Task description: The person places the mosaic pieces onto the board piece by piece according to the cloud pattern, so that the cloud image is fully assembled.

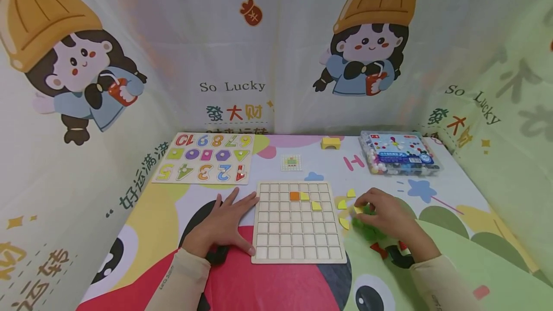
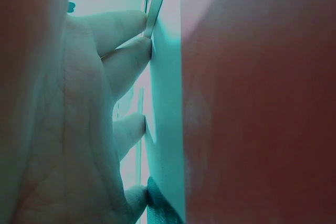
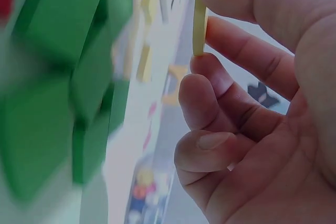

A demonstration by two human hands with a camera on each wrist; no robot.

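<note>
A wooden grid board [image 1: 298, 241] lies flat in the middle, with an orange square tile [image 1: 294, 196] and two yellow tiles [image 1: 316, 206] set in its cells. My left hand [image 1: 224, 224] lies flat on the mat, fingers spread, touching the board's left edge [image 2: 157, 3]. My right hand [image 1: 380, 210] pinches a thin yellow piece [image 3: 199, 24] between thumb and fingers, just right of the board. Loose yellow pieces [image 1: 344, 223] and green pieces [image 1: 367, 229] lie around that hand; blurred green pieces [image 3: 63, 77] fill the left of the right wrist view.
A number-and-shape puzzle board [image 1: 205, 158] lies at the back left. A small pattern card [image 1: 292, 162] and a yellow arch block [image 1: 330, 143] sit behind the grid board. A clear box of beads [image 1: 399, 152] stands at the back right. Printed cloth walls enclose the mat.
</note>
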